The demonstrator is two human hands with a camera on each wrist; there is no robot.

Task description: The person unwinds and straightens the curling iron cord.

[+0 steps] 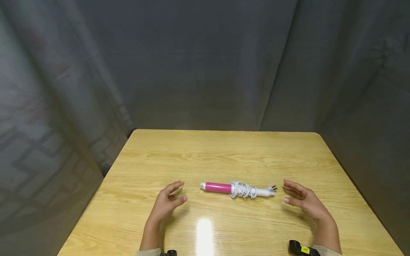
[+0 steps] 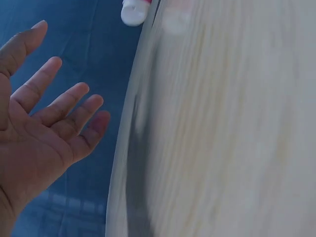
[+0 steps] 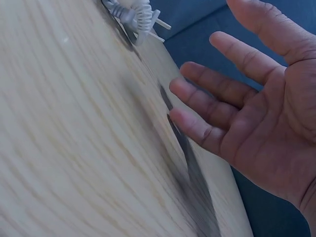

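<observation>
A pink and white curling iron (image 1: 224,187) lies across the wooden table (image 1: 224,153), its white cord (image 1: 243,190) wound round the handle and the plug (image 1: 273,187) at the right end. My left hand (image 1: 168,202) hovers open a little to the left of its white tip (image 2: 134,12), palm facing it. My right hand (image 1: 301,199) hovers open just right of the plug (image 3: 159,28), palm turned inward. Neither hand touches anything. In the wrist views both hands (image 2: 44,123) (image 3: 247,98) show spread, relaxed fingers.
Grey curtains (image 1: 205,64) surround the table on three sides. A bright reflection (image 1: 204,234) shines on the tabletop near the front edge. Wrist-worn straps (image 1: 301,248) show at the bottom of the head view.
</observation>
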